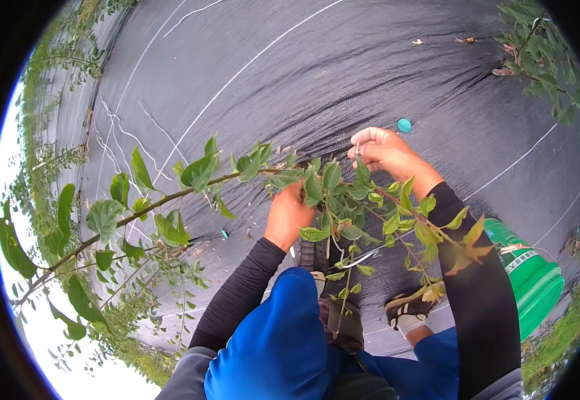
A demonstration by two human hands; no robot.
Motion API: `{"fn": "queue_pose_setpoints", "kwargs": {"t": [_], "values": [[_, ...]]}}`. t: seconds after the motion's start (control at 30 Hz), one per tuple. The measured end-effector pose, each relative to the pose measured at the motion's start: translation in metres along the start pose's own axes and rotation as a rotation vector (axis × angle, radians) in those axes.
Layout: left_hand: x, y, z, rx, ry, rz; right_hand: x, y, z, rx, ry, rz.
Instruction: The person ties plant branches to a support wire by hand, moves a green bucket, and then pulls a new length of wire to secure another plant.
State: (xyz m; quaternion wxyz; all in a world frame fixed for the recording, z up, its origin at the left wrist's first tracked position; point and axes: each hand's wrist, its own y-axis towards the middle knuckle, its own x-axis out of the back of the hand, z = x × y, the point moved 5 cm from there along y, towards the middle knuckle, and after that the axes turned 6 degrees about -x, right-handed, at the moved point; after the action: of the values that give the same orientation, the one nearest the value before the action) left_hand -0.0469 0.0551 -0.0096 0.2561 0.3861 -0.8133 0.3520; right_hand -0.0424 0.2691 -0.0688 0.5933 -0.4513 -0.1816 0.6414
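Observation:
A long leafy branch (163, 199) runs from the lower left to a leaf cluster at the centre. My left hand (291, 217) is at the left side of that cluster, its fingers bent in among the leaves; what they hold, if anything, is hidden. My right hand (384, 155) is up and to the right, just above the leaves, with thumb and fingers pinched together on something small and thin that I cannot make out. A white strip (362, 259) hangs below the cluster.
Black ground fabric (290, 80) with white lines lies beneath. A green bucket (526, 273) stands at the right, near my shoe (406, 310). A teal disc (404, 125) lies beyond my right hand. Another leafy plant (546, 60) grows at the upper right. White strings (130, 137) lie at the left.

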Motion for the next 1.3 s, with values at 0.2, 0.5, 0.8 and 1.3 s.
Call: {"fn": "queue_pose_setpoints", "kwargs": {"t": [0.2,0.5,0.8,1.3], "values": [[0.002,0.004,-0.006,-0.063,0.006,0.027,0.013,0.002,-0.039,0.026,0.15,0.225],[-0.002,0.001,-0.009,-0.335,0.291,0.029,-0.018,0.004,-0.052,0.229,-0.522,0.138],[-0.022,0.005,-0.024,-0.226,-0.062,0.158,-0.028,-0.025,-0.031,0.713,-0.607,-0.089],[0.079,-0.025,-0.124,0.015,0.706,0.145,-0.028,-0.045,-0.036,0.65,-0.749,-0.147]]}}
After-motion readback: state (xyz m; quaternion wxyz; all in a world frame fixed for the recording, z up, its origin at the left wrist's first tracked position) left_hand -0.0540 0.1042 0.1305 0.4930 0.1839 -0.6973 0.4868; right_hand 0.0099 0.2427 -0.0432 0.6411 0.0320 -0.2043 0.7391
